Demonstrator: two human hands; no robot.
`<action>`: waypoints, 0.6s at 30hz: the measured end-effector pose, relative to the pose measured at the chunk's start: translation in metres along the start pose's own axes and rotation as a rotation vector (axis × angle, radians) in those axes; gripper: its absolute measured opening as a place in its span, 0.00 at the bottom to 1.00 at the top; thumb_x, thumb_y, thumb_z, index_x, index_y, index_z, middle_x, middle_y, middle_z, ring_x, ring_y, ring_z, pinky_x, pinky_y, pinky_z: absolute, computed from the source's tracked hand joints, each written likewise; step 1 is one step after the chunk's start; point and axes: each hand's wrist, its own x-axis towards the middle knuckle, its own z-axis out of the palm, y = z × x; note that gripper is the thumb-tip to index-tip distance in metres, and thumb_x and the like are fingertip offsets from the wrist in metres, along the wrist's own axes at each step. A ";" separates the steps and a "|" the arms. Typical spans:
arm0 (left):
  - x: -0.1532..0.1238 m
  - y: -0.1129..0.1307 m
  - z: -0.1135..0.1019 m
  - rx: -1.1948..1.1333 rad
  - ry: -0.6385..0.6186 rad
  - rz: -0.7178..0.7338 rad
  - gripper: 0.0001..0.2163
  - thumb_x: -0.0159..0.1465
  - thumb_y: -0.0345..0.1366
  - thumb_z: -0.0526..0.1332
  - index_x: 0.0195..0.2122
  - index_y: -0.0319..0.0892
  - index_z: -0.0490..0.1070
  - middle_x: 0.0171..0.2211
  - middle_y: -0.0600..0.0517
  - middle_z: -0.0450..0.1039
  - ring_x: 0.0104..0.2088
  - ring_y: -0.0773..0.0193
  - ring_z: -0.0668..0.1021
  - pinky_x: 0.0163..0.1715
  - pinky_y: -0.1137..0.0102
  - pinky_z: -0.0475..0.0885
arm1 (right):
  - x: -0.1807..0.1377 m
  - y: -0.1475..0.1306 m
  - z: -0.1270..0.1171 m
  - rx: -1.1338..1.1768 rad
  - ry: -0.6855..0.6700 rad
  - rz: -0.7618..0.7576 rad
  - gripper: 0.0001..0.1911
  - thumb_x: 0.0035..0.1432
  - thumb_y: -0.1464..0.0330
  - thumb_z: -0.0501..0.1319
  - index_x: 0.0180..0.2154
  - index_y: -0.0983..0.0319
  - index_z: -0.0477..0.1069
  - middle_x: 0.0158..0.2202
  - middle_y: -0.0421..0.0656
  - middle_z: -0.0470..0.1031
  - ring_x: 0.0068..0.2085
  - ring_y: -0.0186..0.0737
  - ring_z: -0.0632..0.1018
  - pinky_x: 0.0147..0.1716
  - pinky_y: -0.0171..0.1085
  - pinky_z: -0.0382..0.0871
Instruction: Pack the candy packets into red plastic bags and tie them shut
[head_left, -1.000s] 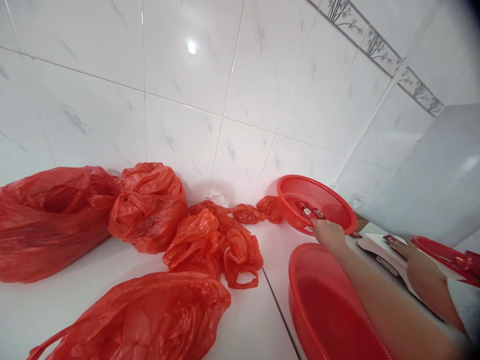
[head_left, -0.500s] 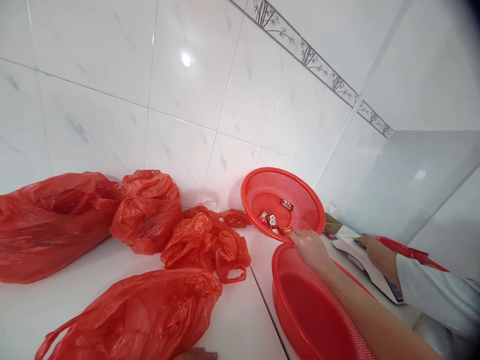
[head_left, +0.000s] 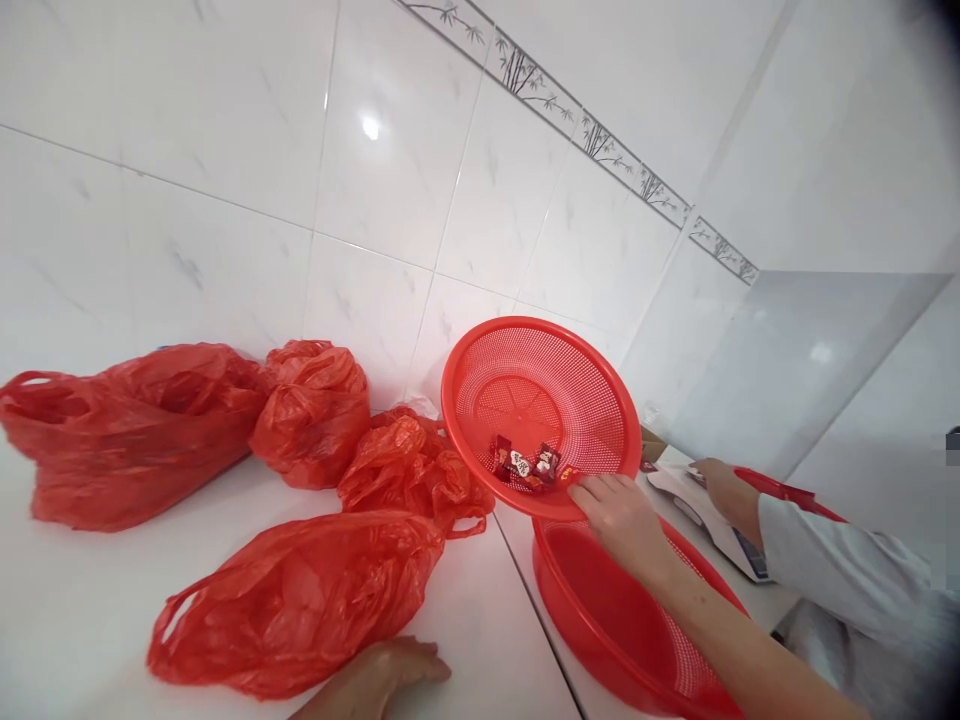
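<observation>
My right hand (head_left: 619, 515) is closed on the near rim of a red mesh basket (head_left: 540, 375), which is tilted up toward me. Several small wrapped sweets (head_left: 525, 463) lie at its low edge, just by my fingers. Below it stands a second, larger red basket (head_left: 600, 610), and my forearm crosses over it. My left hand (head_left: 390, 668) rests on the white counter at the bottom edge, fingers loosely stretched, touching the nearest red plastic bag (head_left: 300, 600). It holds nothing.
Three more red plastic bags (head_left: 142, 425) (head_left: 315, 410) (head_left: 409, 465) sit along the white tiled wall. At the right, another person's hand in a white sleeve (head_left: 724, 490) rests on a white scale (head_left: 701, 505), beside another red basket's rim (head_left: 787, 490).
My right hand has pulled the basket nearer and tipped it up, so the sweets slid to its low edge. My left hand has come into view on the counter. The view swung left.
</observation>
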 end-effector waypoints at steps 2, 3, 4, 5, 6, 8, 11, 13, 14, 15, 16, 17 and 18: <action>-0.007 0.011 0.002 0.001 0.020 -0.036 0.24 0.52 0.51 0.63 0.51 0.55 0.70 0.56 0.51 0.66 0.57 0.50 0.66 0.58 0.57 0.59 | -0.002 -0.008 -0.007 0.011 0.026 -0.024 0.13 0.58 0.80 0.50 0.35 0.63 0.71 0.32 0.44 0.71 0.35 0.40 0.69 0.37 0.40 0.57; -0.009 0.017 0.003 -0.015 0.043 -0.045 0.24 0.52 0.50 0.64 0.51 0.54 0.70 0.55 0.50 0.66 0.57 0.51 0.66 0.58 0.57 0.59 | -0.002 -0.012 -0.011 0.023 0.036 -0.038 0.13 0.58 0.80 0.50 0.36 0.63 0.71 0.32 0.45 0.71 0.35 0.40 0.69 0.37 0.40 0.57; -0.009 0.024 0.004 -0.049 0.080 -0.041 0.25 0.52 0.48 0.64 0.52 0.53 0.69 0.56 0.49 0.66 0.57 0.51 0.66 0.57 0.58 0.60 | -0.002 -0.018 -0.014 0.037 0.042 -0.049 0.14 0.58 0.81 0.50 0.36 0.63 0.71 0.33 0.45 0.71 0.36 0.40 0.69 0.37 0.40 0.57; -0.008 0.031 0.004 -0.097 0.127 -0.024 0.26 0.53 0.47 0.64 0.54 0.52 0.67 0.56 0.48 0.65 0.57 0.52 0.66 0.56 0.59 0.62 | -0.002 -0.023 -0.018 0.056 0.044 -0.057 0.14 0.58 0.81 0.50 0.37 0.63 0.71 0.33 0.45 0.71 0.36 0.40 0.69 0.37 0.40 0.57; -0.006 0.038 0.005 -0.157 0.186 0.001 0.26 0.55 0.47 0.63 0.56 0.51 0.64 0.58 0.48 0.63 0.57 0.53 0.66 0.55 0.60 0.63 | -0.001 -0.028 -0.020 0.076 0.045 -0.063 0.14 0.58 0.81 0.50 0.37 0.63 0.71 0.33 0.45 0.71 0.36 0.40 0.69 0.37 0.40 0.57; -0.002 0.050 0.004 -0.276 0.303 0.049 0.26 0.58 0.47 0.59 0.58 0.50 0.60 0.60 0.47 0.60 0.58 0.55 0.65 0.52 0.62 0.66 | 0.001 -0.037 -0.025 0.114 0.041 -0.065 0.14 0.58 0.81 0.50 0.36 0.63 0.71 0.33 0.45 0.71 0.35 0.40 0.69 0.36 0.40 0.57; 0.003 0.064 0.001 -0.361 0.368 0.039 0.23 0.59 0.47 0.58 0.55 0.47 0.64 0.57 0.45 0.64 0.56 0.55 0.67 0.50 0.63 0.68 | 0.003 -0.041 -0.026 0.135 0.031 -0.050 0.14 0.58 0.81 0.50 0.35 0.63 0.71 0.32 0.45 0.71 0.35 0.40 0.69 0.36 0.39 0.57; 0.004 0.068 0.000 -0.376 0.339 0.027 0.20 0.59 0.47 0.59 0.50 0.46 0.67 0.53 0.45 0.67 0.54 0.55 0.69 0.50 0.63 0.68 | 0.003 -0.036 -0.023 0.124 0.019 -0.029 0.13 0.58 0.81 0.51 0.35 0.63 0.71 0.32 0.44 0.71 0.35 0.40 0.69 0.36 0.39 0.57; 0.005 0.069 0.001 -0.383 0.319 0.028 0.18 0.58 0.47 0.59 0.48 0.45 0.69 0.52 0.45 0.69 0.52 0.55 0.70 0.49 0.63 0.68 | 0.001 -0.032 -0.022 0.111 0.011 -0.018 0.13 0.58 0.81 0.51 0.35 0.63 0.71 0.32 0.44 0.71 0.35 0.40 0.69 0.36 0.39 0.56; 0.005 0.070 0.003 -0.389 0.299 0.036 0.18 0.58 0.46 0.59 0.46 0.44 0.69 0.50 0.45 0.69 0.51 0.56 0.71 0.48 0.64 0.68 | -0.001 -0.028 -0.020 0.096 0.002 -0.004 0.13 0.57 0.81 0.51 0.35 0.63 0.70 0.32 0.44 0.71 0.34 0.40 0.69 0.35 0.39 0.56; 0.006 0.069 0.005 -0.390 0.276 0.050 0.17 0.58 0.46 0.59 0.45 0.44 0.70 0.49 0.45 0.70 0.50 0.56 0.72 0.47 0.65 0.69 | -0.004 -0.023 -0.019 0.080 -0.010 0.012 0.13 0.57 0.81 0.51 0.35 0.63 0.70 0.31 0.44 0.71 0.34 0.40 0.69 0.35 0.39 0.55; 0.007 0.069 0.008 -0.384 0.252 0.063 0.16 0.58 0.45 0.59 0.44 0.43 0.70 0.47 0.45 0.71 0.48 0.57 0.73 0.46 0.65 0.69 | -0.007 -0.018 -0.019 0.064 -0.025 0.029 0.13 0.57 0.81 0.51 0.34 0.63 0.70 0.31 0.44 0.71 0.34 0.40 0.69 0.35 0.39 0.55; 0.008 0.068 0.012 -0.370 0.222 0.068 0.15 0.58 0.44 0.59 0.43 0.42 0.71 0.46 0.46 0.72 0.47 0.58 0.73 0.45 0.66 0.69 | -0.011 -0.014 -0.018 0.051 -0.040 0.048 0.14 0.56 0.82 0.50 0.34 0.63 0.70 0.31 0.44 0.71 0.34 0.40 0.69 0.34 0.39 0.55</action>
